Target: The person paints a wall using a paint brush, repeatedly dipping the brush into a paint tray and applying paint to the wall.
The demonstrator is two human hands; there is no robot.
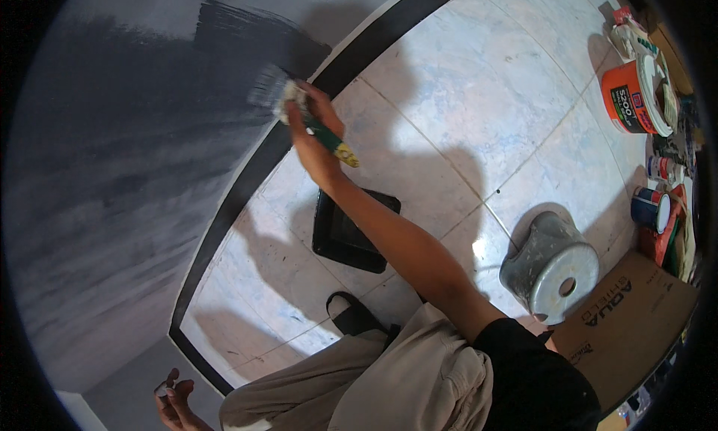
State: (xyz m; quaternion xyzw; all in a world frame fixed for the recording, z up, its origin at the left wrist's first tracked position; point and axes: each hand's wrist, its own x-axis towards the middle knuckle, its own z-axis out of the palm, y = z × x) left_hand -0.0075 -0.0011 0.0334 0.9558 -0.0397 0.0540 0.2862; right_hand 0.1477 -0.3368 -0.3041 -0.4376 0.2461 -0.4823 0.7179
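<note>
My right hand (315, 132) is closed around a paintbrush (329, 141) with a green handle and a yellow tip. Its pale, splayed bristles press against the wall (134, 154), close above the black baseboard (224, 195). Dark grey paint covers the wall in uneven strokes, with a fresh darker patch near the bristles. Down at the lower left, my left hand (178, 402) hangs apart from the wall, fingers curled in a pinch. Something small and whitish may be between them, too small to name. A black paint tray (345, 236) lies on the floor beneath my right forearm.
On the tiled floor (464, 79) stands a grey stool (550, 270) to my right. Along the right side are an orange bucket (624, 98), a dark blue can (649, 209), and a flat cardboard sheet (628, 322). My sandaled foot (351, 313) is near the tray.
</note>
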